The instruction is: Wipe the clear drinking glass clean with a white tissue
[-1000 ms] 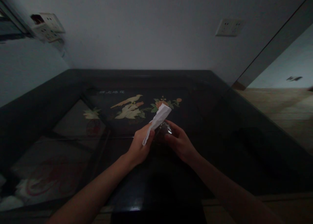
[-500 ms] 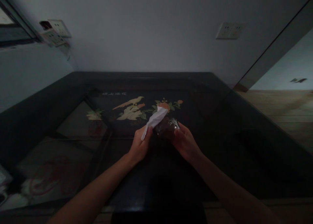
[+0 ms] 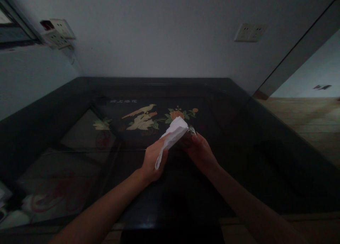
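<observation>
Folded white tissue (image 3: 174,132) is gripped in my left hand (image 3: 155,160), its thumb pressing on the near side. The tissue's far end covers most of a clear, shiny, glass-like object (image 3: 191,130). My right hand (image 3: 200,151) has its fingers curled round that object from the right. Only the object's upper right edge shows, with bright glints; its exact kind is hard to make out in the dim light. Both hands are close together above the dark glossy table (image 3: 186,194).
Beneath the table's glossy surface shows a bird-and-flower picture (image 3: 142,121). Wall sockets (image 3: 250,32) are on the pale wall behind, and more sockets (image 3: 60,33) are at the far left. Wooden floor (image 3: 300,120) lies to the right.
The tissue has moved right and toward me and now covers most of the clear object, which showed more before. My right hand has barely moved.
</observation>
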`<state>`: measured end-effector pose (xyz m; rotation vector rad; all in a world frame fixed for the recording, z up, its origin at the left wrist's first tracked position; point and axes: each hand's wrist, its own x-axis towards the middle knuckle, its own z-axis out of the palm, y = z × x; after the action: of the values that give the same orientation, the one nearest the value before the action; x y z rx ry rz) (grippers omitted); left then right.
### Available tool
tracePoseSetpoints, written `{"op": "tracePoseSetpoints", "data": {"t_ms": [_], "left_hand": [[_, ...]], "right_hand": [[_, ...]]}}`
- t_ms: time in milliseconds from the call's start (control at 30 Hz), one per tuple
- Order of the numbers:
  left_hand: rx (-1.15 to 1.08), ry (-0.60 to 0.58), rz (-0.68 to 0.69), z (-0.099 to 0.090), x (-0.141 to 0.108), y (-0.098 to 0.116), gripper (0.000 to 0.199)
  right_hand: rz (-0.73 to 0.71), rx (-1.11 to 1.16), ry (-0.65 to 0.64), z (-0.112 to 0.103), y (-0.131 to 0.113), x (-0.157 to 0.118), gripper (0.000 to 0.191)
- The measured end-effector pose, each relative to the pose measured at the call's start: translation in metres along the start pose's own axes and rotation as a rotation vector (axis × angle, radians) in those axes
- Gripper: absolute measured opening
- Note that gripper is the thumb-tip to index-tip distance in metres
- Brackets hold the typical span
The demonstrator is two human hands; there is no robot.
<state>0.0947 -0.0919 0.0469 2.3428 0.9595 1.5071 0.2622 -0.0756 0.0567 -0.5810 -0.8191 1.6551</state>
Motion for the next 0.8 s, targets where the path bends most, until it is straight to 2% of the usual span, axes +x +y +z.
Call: {"op": "tracePoseSetpoints", "data": {"t_ms": [133, 267, 367, 567, 800], "left_hand": [[-0.025, -0.067, 0.163, -0.001, 0.006, 0.0, 0.043], [0.024, -0.127, 0.143, -0.002, 0.01, -0.001, 0.042], [0.006, -0.121, 0.041, -0.002, 0.01, -0.002, 0.042], [-0.097, -0.09, -0.327, -0.003, 0.013, -0.004, 0.052], [-0.186, -0.006, -0.584, 0.0, 0.014, -0.006, 0.055]], "right_hand": [[0.008, -0.066, -0.002, -0.001, 0.005, -0.001, 0.042], [0.022, -0.129, 0.018, -0.005, 0.01, -0.002, 0.049], [0.05, -0.166, 0.008, -0.006, 0.012, -0.004, 0.052], [0.061, -0.16, -0.02, -0.004, 0.012, -0.007, 0.055], [0.037, -0.104, -0.029, 0.0, 0.0, -0.005, 0.05]]}}
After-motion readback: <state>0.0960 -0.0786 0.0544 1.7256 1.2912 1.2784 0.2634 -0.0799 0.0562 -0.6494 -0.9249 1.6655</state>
